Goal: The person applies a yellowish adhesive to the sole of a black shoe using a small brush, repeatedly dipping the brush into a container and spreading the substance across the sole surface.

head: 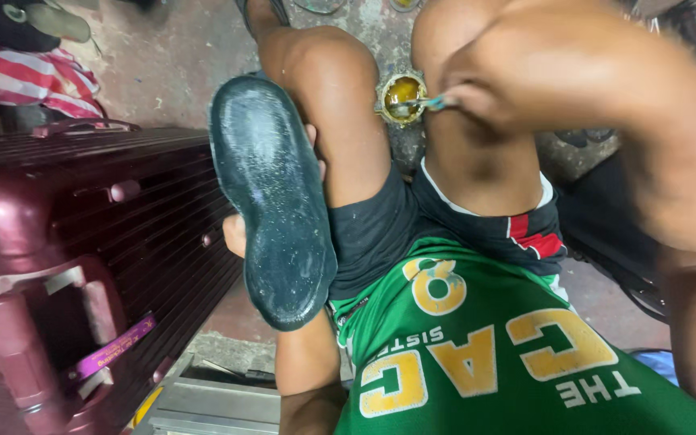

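We've got the shoe [271, 201] sole-up, lengthwise, gripped in our left hand [239, 229], while right hand [477, 97] fingers pinch a brush [420, 103] in the glue tin [402, 98].

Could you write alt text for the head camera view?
Seen from above, a seated person's left hand holds a dark shoe sole upturned, while the right hand dips a small tool into an open tin of yellowish glue on the floor.
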